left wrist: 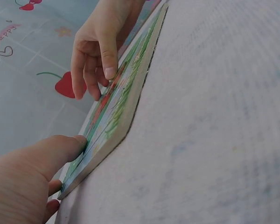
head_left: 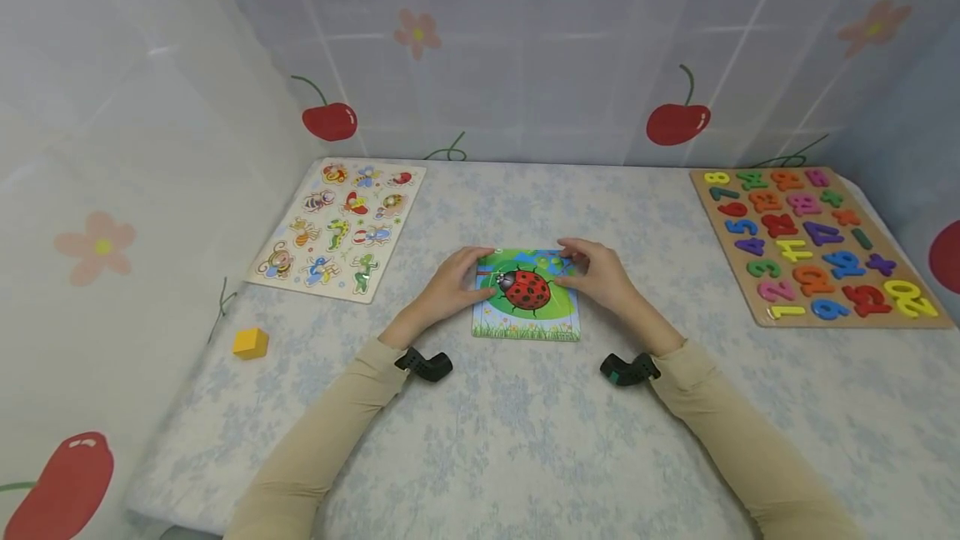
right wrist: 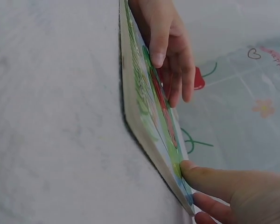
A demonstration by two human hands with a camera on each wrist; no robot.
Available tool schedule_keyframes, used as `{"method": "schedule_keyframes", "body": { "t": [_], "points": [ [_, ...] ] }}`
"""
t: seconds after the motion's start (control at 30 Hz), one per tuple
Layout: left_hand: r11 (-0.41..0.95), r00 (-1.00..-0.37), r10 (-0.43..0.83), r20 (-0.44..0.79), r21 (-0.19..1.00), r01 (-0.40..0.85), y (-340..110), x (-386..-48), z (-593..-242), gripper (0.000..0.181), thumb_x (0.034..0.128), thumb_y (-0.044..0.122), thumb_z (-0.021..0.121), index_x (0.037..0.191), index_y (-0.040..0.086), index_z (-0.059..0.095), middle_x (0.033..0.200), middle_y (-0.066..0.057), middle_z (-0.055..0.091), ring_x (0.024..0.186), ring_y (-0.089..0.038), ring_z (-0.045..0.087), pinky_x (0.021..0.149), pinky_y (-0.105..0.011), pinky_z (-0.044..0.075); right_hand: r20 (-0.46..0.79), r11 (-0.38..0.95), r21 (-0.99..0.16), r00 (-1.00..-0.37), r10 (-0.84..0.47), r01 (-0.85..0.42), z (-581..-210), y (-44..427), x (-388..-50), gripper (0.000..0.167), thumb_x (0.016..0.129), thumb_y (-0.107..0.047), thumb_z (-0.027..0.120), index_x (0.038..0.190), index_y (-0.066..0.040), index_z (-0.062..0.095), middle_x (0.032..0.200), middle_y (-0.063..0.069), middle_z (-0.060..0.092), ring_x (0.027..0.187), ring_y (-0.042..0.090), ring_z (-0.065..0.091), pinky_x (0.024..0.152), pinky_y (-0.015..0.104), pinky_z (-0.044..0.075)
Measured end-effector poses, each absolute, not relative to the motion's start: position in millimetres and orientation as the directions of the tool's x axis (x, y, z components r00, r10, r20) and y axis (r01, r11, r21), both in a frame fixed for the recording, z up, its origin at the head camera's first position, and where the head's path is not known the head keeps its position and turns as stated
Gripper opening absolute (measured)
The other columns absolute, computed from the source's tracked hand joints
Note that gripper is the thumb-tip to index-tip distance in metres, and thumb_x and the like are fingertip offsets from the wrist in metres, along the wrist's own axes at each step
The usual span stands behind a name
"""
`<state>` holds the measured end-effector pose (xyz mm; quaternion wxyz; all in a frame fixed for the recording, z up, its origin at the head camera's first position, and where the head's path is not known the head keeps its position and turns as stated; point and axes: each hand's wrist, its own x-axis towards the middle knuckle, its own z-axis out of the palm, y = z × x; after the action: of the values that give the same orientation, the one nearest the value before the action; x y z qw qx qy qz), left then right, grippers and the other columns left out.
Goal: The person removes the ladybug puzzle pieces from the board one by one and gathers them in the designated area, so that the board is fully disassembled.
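Note:
A square ladybug puzzle (head_left: pixel 527 290) lies flat on the table in front of the person, grass-printed edge nearest. The left hand (head_left: pixel 450 283) holds its left side, thumb on the picture and fingers around the far left corner. On the opposite side the right hand (head_left: pixel 602 275) grips the far right corner, its thumb also on the picture. In the left wrist view, the left thumb (left wrist: pixel 65 148) presses the top face while other fingertips sit at the edge. From the right wrist, the puzzle's thick pale side (right wrist: pixel 130 105) shows, with the right thumb (right wrist: pixel 196 172) on top.
An insect peg puzzle (head_left: pixel 337 227) lies at the back left. A number puzzle board (head_left: pixel 817 248) with colourful pieces is on the right. One yellow cube (head_left: pixel 251 343) sits near the left edge. Printed curtains (head_left: pixel 510 48) hang behind the table.

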<state>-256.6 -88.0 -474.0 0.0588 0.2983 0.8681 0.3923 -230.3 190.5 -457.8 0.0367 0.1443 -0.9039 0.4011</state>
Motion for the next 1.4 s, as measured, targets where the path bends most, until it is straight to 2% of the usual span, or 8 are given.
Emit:
{"method": "schedule_keyframes", "body": {
  "t": [0.3, 0.5, 0.67, 0.8, 0.93, 1.07, 1.27, 1.4],
  "points": [
    [0.517, -0.813, 0.567, 0.131, 0.712, 0.475, -88.1, -257.5, -474.5, 0.065, 0.0856, 0.026, 0.072, 0.142, 0.013, 0.043, 0.143, -0.009, 0.046, 0.134, -0.028, 0.041, 0.113, -0.049, 0.031, 0.149, 0.592, -0.752, -0.949, -0.277, -0.291, -458.9, 191.3, -233.9, 0.06, 0.078, -0.005, 0.077, 0.133, 0.0, 0.053, 0.113, 0.019, 0.059, 0.103, 0.031, 0.053, 0.09, 0.045, 0.043],
    [0.505, -0.795, 0.586, 0.157, 0.697, 0.509, -88.3, -257.7, -475.6, 0.059, 0.0863, 0.023, 0.071, 0.139, 0.011, 0.047, 0.142, -0.01, 0.046, 0.135, -0.028, 0.04, 0.113, -0.05, 0.031, 0.168, 0.548, -0.783, -0.948, -0.27, -0.295, -459.1, 189.9, -232.7, 0.059, 0.077, 0.0, 0.077, 0.131, -0.001, 0.054, 0.114, 0.019, 0.052, 0.106, 0.032, 0.053, 0.093, 0.046, 0.046],
    [0.503, -0.771, 0.609, 0.187, 0.66, 0.558, -88.4, -257.6, -476.4, 0.048, 0.0879, 0.024, 0.069, 0.133, 0.012, 0.056, 0.144, -0.012, 0.043, 0.135, -0.031, 0.039, 0.111, -0.053, 0.032, 0.195, 0.517, -0.799, -0.946, -0.261, -0.307, -460.0, 187.7, -231.2, 0.059, 0.077, 0.003, 0.075, 0.132, -0.002, 0.053, 0.116, 0.018, 0.05, 0.095, 0.028, 0.056, 0.08, 0.032, 0.049],
    [0.514, -0.74, 0.641, 0.204, 0.601, 0.612, -86.7, -255.1, -475.3, 0.039, 0.0894, 0.028, 0.067, 0.127, 0.017, 0.062, 0.146, -0.013, 0.041, 0.137, -0.032, 0.035, 0.111, -0.054, 0.029, 0.199, 0.496, -0.812, -0.945, -0.26, -0.308, -460.1, 187.2, -230.2, 0.058, 0.078, 0.005, 0.074, 0.131, -0.002, 0.054, 0.116, 0.019, 0.05, 0.088, 0.026, 0.056, 0.067, 0.021, 0.043],
    [0.475, -0.68, 0.704, 0.204, 0.577, 0.664, -81.6, -247.7, -471.3, 0.035, 0.0898, 0.03, 0.066, 0.124, 0.02, 0.065, 0.147, -0.013, 0.04, 0.141, -0.032, 0.029, 0.114, -0.057, 0.022, 0.18, 0.48, -0.831, -0.952, -0.246, -0.281, -461.4, 188.2, -230.4, 0.055, 0.08, 0.004, 0.072, 0.132, -0.001, 0.053, 0.118, 0.02, 0.05, 0.091, 0.029, 0.057, 0.066, 0.017, 0.041],
    [0.485, -0.65, 0.732, 0.203, 0.515, 0.707, -69.8, -237.4, -468.1, 0.036, 0.0914, 0.033, 0.063, 0.126, 0.022, 0.064, 0.148, -0.013, 0.039, 0.143, -0.031, 0.028, 0.117, -0.058, 0.014, 0.174, 0.461, -0.847, -0.957, -0.231, -0.265, -463.1, 189.7, -231.0, 0.054, 0.081, 0.003, 0.071, 0.132, 0.002, 0.053, 0.12, 0.022, 0.051, 0.095, 0.035, 0.058, 0.068, 0.015, 0.041],
    [0.553, -0.63, 0.769, 0.11, 0.381, 0.741, -50.7, -221.6, -467.5, 0.044, 0.0955, 0.048, 0.051, 0.137, 0.031, 0.053, 0.154, -0.011, 0.03, 0.144, -0.028, 0.025, 0.117, -0.056, 0.019, 0.172, 0.452, -0.851, -0.955, -0.242, -0.268, -463.7, 190.0, -231.5, 0.053, 0.082, 0.002, 0.071, 0.131, 0.002, 0.053, 0.12, 0.022, 0.05, 0.095, 0.035, 0.058, 0.067, 0.015, 0.041],
    [0.586, -0.645, 0.761, 0.07, 0.351, 0.73, -47.3, -216.8, -468.3, 0.045, 0.095, 0.051, 0.049, 0.138, 0.037, 0.05, 0.156, -0.008, 0.027, 0.146, -0.025, 0.022, 0.118, -0.054, 0.018, 0.161, 0.447, -0.858, -0.959, -0.232, -0.252, -464.0, 190.2, -232.0, 0.048, 0.084, 0.003, 0.068, 0.13, 0.001, 0.054, 0.12, 0.021, 0.051, 0.095, 0.033, 0.058, 0.07, 0.013, 0.043]
  ]
}}
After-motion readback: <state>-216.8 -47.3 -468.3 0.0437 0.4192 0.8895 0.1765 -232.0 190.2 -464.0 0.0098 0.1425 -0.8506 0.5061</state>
